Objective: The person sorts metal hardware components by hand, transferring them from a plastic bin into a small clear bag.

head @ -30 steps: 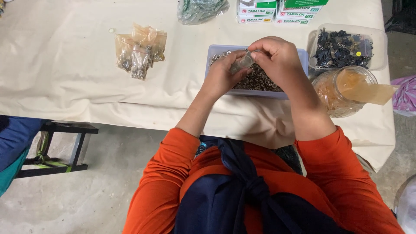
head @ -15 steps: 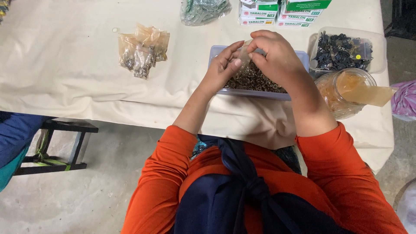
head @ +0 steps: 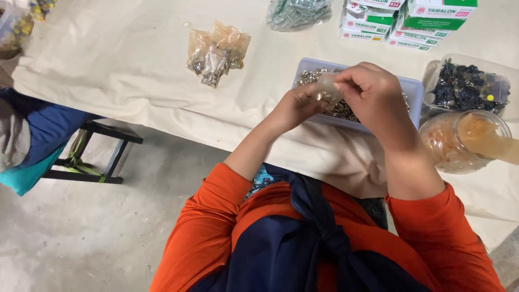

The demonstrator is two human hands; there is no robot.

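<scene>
Right of centre in the frame, above the lavender tray (head: 412, 92) of small metal pieces, the left hand (head: 296, 107) and right hand (head: 373, 92) together pinched a small clear bag (head: 326, 90), fingers clenched on it.

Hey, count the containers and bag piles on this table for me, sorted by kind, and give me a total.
Lavender plastic tray of small metal parts: 1
Clear tub of dark parts: 1
Round clear jar: 1
Stack of green and white boxes: 1
Piles of small filled bags: 2, the second at the far edge
Total: 6
</scene>
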